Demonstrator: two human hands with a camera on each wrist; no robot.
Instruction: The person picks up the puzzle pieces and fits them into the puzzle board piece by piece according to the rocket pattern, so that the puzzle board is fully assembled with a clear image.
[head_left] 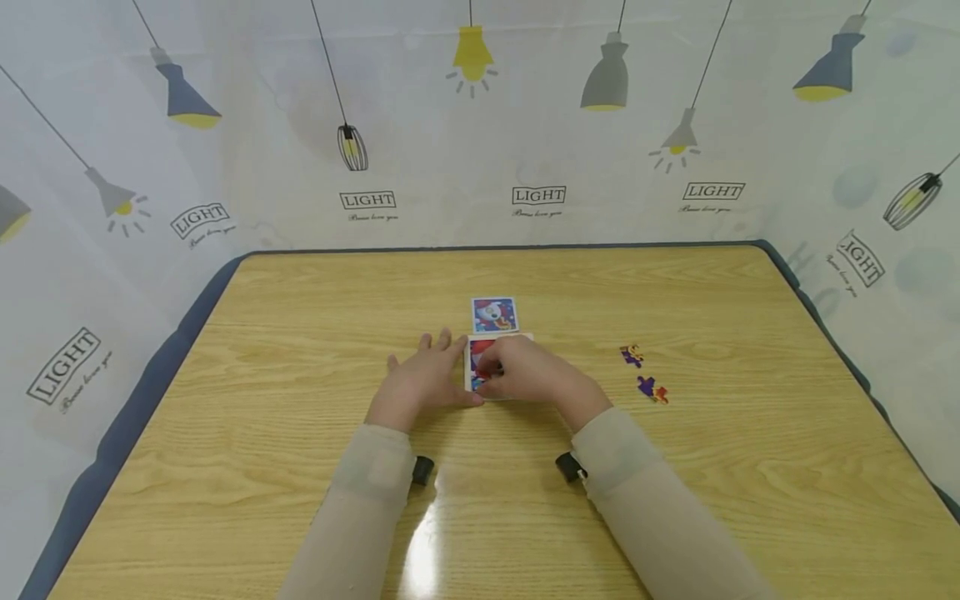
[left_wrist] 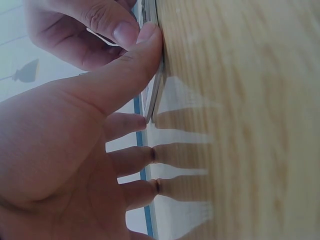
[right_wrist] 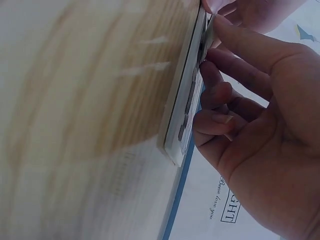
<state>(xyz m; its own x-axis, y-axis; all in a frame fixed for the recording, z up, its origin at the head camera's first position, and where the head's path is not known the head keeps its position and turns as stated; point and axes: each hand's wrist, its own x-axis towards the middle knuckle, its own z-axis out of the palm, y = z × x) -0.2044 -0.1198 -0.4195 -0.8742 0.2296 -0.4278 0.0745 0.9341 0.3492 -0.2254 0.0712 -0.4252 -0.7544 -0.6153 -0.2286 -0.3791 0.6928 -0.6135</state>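
A small jigsaw board with a pale rim (head_left: 467, 375) lies on the table, with red and blue picture pieces in it. My left hand (head_left: 431, 375) rests at its left side, fingers spread on the table, the index fingertip at the far corner and the thumb along the near edge. Over the board bends my right hand (head_left: 531, 367), hiding its right part. Between thumb and index finger it pinches a thin puzzle piece (right_wrist: 209, 35), close over the board's left end. More pieces (right_wrist: 186, 120) stand slightly above the rim in the right wrist view.
A square picture card (head_left: 495, 315) with a white character on blue lies just beyond the board. Two loose purple-and-orange groups, an upper puzzle piece (head_left: 632, 356) and a lower puzzle piece (head_left: 652, 389), lie to the right. Printed cloth (head_left: 465, 225) rises behind the table.
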